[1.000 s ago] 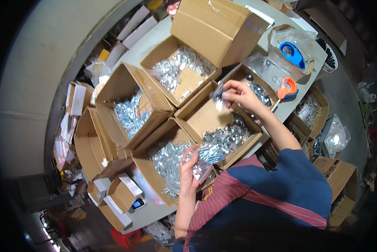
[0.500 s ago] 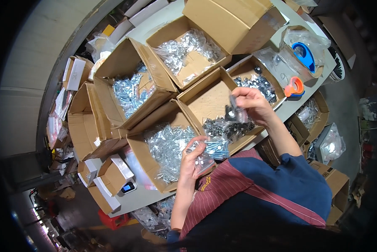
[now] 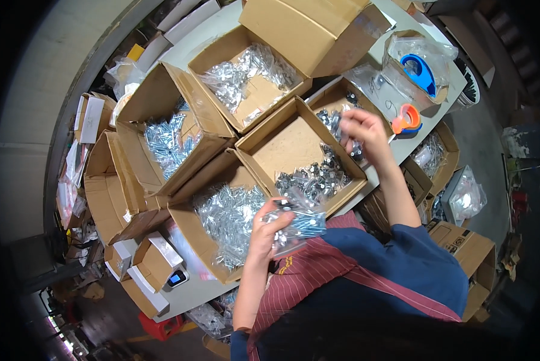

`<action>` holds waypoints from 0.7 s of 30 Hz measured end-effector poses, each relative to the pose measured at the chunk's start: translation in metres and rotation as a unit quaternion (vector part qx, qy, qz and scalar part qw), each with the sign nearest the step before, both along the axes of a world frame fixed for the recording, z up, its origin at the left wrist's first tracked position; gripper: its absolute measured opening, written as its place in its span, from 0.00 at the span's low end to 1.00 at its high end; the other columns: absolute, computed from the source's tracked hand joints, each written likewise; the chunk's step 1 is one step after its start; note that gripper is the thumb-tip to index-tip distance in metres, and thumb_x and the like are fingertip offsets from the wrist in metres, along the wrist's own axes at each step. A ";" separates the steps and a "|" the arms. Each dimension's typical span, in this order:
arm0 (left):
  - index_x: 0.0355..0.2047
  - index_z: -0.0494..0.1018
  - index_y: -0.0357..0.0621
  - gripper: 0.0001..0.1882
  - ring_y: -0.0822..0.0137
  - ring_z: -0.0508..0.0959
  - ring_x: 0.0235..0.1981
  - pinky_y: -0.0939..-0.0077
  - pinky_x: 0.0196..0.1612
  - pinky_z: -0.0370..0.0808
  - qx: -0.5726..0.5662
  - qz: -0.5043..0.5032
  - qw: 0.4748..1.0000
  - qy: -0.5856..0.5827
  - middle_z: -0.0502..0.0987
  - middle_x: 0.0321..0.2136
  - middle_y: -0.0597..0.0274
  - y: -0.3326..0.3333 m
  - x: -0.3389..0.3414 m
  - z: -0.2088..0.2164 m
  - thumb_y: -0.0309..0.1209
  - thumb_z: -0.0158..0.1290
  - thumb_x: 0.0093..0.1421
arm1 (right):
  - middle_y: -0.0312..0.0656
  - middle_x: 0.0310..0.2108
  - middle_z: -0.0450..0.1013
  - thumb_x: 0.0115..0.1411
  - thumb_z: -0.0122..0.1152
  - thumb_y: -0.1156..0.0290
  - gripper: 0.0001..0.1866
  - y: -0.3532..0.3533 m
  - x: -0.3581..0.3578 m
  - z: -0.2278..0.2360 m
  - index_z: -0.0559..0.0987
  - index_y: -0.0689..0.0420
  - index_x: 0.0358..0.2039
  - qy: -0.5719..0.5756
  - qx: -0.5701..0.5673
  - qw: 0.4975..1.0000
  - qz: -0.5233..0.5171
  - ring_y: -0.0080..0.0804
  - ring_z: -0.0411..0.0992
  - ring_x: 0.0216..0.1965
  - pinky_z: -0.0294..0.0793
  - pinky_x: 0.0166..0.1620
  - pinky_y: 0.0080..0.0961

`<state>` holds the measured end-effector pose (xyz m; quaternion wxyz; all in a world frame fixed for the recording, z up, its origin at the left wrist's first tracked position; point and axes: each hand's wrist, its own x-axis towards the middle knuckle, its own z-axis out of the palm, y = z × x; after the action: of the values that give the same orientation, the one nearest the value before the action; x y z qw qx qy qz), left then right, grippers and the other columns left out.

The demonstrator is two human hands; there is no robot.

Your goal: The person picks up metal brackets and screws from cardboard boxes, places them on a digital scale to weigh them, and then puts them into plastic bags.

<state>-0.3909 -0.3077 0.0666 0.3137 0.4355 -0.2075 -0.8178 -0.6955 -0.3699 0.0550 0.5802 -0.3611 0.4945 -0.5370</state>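
My left hand (image 3: 264, 234) is closed around a clear plastic bag (image 3: 309, 224) holding bluish silver screws, in front of the near boxes. A small black piece (image 3: 284, 203) shows by its fingertips. My right hand (image 3: 369, 137) is over the far-right carton (image 3: 329, 95), which holds small bags of black-and-white parts (image 3: 330, 120). Its fingers are bent together, and what lies between their tips is hidden. Between the hands, a carton (image 3: 264, 133) holds dark pieces in clear bags (image 3: 318, 177). Bagged screws (image 3: 231, 219) fill the carton beside my left hand.
Farther back stand a carton of loose screws (image 3: 168, 144) and one of bagged hardware (image 3: 225, 84). An orange tape dispenser (image 3: 407, 117) and a blue one (image 3: 419, 73) lie at the right. Small open cartons (image 3: 156, 256) and a small device (image 3: 177, 278) are at the left.
My right hand has gone from the middle carton to the far-right one, without the small bag of black parts it held. A black piece now shows at my left hand. The view has shifted slightly.
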 end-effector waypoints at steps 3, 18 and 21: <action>0.47 0.70 0.35 0.16 0.62 0.82 0.29 0.69 0.24 0.83 0.012 0.095 0.995 0.030 0.78 0.34 0.54 0.008 0.032 -0.013 0.20 0.55 0.58 | 0.43 0.33 0.76 0.58 0.61 0.73 0.11 -0.014 -0.030 -0.047 0.79 0.63 0.40 0.406 -0.084 0.906 -0.086 0.35 0.76 0.30 0.76 0.36 0.28; 0.41 0.72 0.43 0.08 0.73 0.78 0.21 0.75 0.14 0.78 0.002 0.192 0.981 -0.039 0.76 0.27 0.66 0.033 0.053 -0.001 0.23 0.55 0.61 | 0.49 0.27 0.79 0.48 0.63 0.74 0.05 -0.037 0.069 -0.057 0.80 0.61 0.27 0.384 -0.034 0.838 0.385 0.41 0.79 0.34 0.75 0.38 0.34; 0.41 0.73 0.43 0.08 0.72 0.78 0.21 0.74 0.16 0.80 0.005 0.179 0.984 -0.020 0.76 0.27 0.66 0.039 0.060 -0.012 0.23 0.55 0.61 | 0.41 0.28 0.79 0.55 0.64 0.75 0.05 -0.029 0.048 -0.045 0.79 0.64 0.28 0.191 0.016 0.924 0.330 0.27 0.77 0.32 0.75 0.38 0.25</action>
<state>-0.3309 -0.2689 0.0545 0.4489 0.4837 -0.1285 -0.7403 -0.6479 -0.3985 0.0100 0.6253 -0.5903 0.4568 -0.2279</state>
